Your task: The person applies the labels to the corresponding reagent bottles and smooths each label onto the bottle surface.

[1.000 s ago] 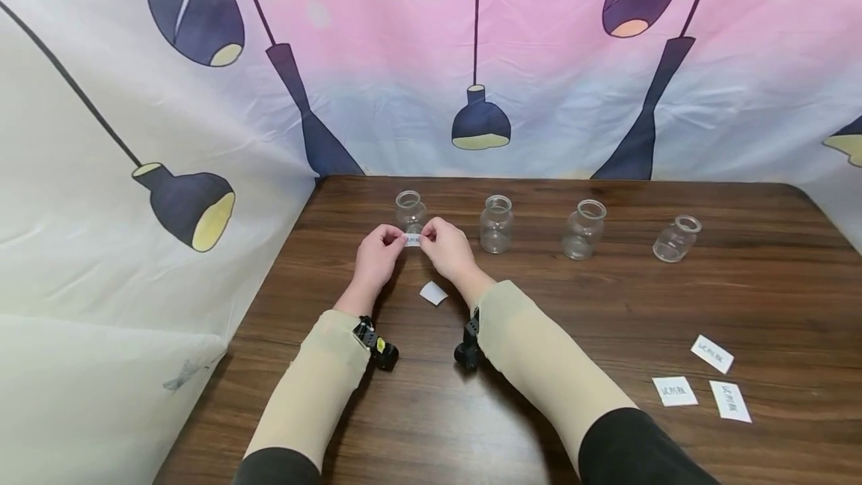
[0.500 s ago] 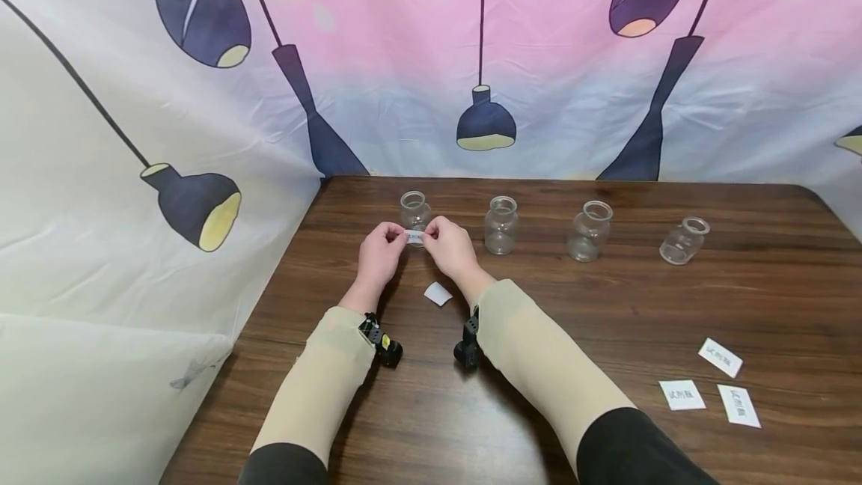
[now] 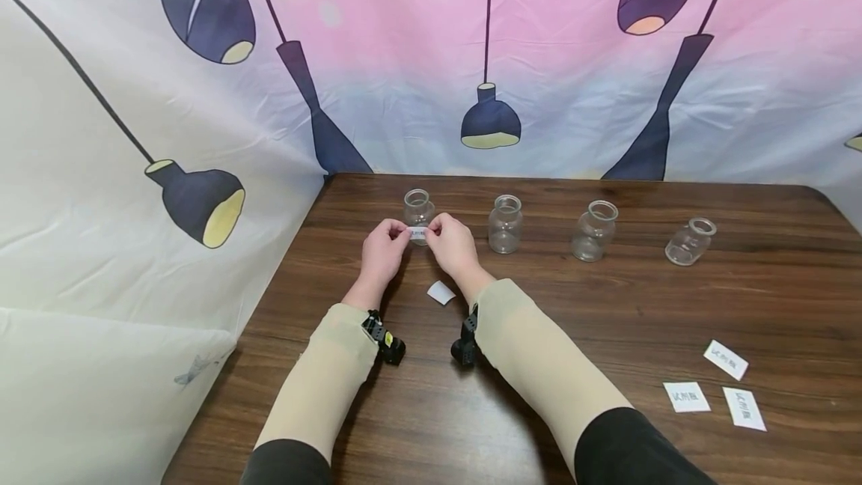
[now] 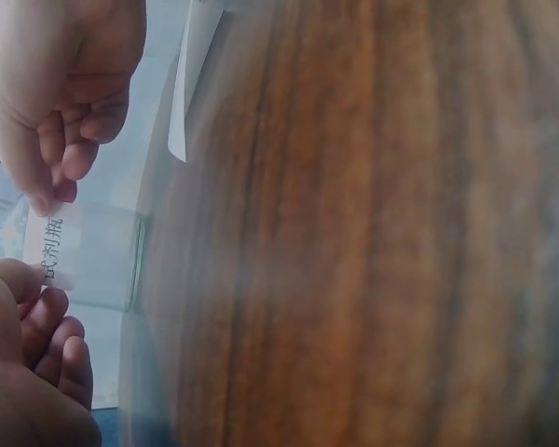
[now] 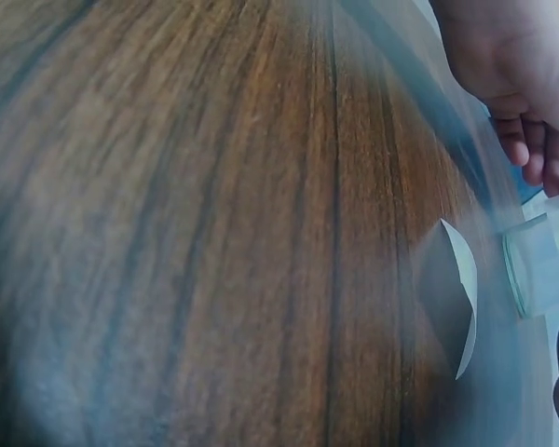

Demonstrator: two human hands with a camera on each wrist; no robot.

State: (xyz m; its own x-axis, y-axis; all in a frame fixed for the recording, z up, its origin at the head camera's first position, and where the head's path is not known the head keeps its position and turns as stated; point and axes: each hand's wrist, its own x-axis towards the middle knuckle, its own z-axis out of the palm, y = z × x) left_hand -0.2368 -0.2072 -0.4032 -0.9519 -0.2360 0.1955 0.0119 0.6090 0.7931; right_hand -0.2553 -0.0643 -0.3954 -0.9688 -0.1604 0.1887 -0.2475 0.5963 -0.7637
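My left hand [image 3: 382,251] and right hand [image 3: 455,248] each pinch one end of a small white label [image 3: 417,233] with dark printed characters. They hold it stretched level across the front of the leftmost clear glass jar [image 3: 418,205]. In the left wrist view the label [image 4: 48,244] lies over the side of the jar [image 4: 112,256]; whether it is stuck down I cannot tell. A curled piece of blank white paper [image 3: 441,293] lies on the table just in front of the hands, nearer the right one.
Three more clear glass jars stand in a row to the right, including a second jar [image 3: 505,224], a third jar [image 3: 594,231] and a tilted-looking last jar [image 3: 690,242]. Three printed white labels [image 3: 687,397] lie at the right on the wooden table [image 3: 572,328]. A patterned cloth [image 3: 404,111] hangs behind.
Both hands have moved the label slightly up and forward, onto the front of the leftmost jar. The whole view has shifted a little; the other jars and labels stay put.
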